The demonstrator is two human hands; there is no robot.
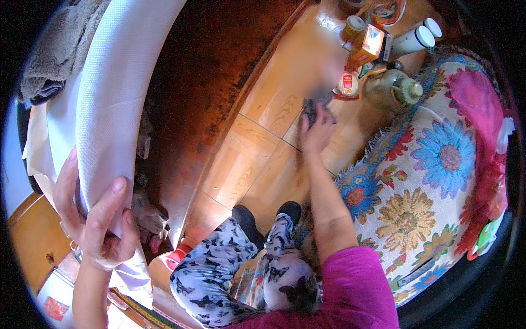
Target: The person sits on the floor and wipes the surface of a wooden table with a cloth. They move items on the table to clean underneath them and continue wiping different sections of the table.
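My left hand (104, 222) is at the left, its thumb and fingers on either side of the lower edge of a long white textured fabric (118, 71). The fabric rises in a thick fold toward the top of the view. My right arm reaches forward and right, low over the floor. In my right hand (319, 131) is a dark grey, crumpled thing (315, 109), perhaps a cloth; the fingers partly cover it. Just past this hand a small clear packet with a red label (347, 85) lies on the floor.
A large glass jar (392, 88), an orange box (368, 46), a round tin (353, 26) and white cups (415, 39) stand at the far right. A flowered cover (405, 214) lies over furniture on my right. A dark brown worn panel (192, 71) separates fabric from tiled floor (235, 159).
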